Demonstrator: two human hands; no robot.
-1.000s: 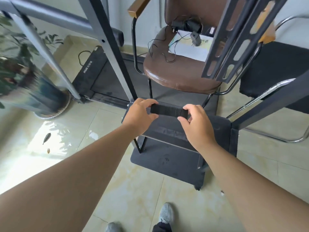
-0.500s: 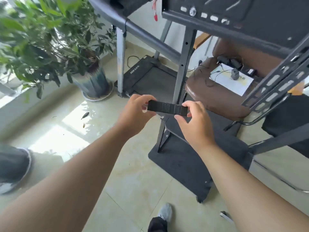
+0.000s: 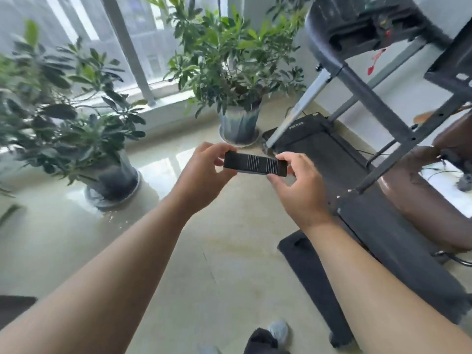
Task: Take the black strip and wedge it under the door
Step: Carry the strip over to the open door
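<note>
We hold the black strip (image 3: 255,163) level in the air above the tiled floor (image 3: 224,251), our left hand (image 3: 204,175) pinching its left end and our right hand (image 3: 297,186) pinching its right end. Two potted plants (image 3: 229,72) stand by the window beyond, a treadmill (image 3: 319,149) to the right.

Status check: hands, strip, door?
Left hand and right hand pinch the black strip by its ends, level, chest-high. No door in view. Floor ahead open.
</note>
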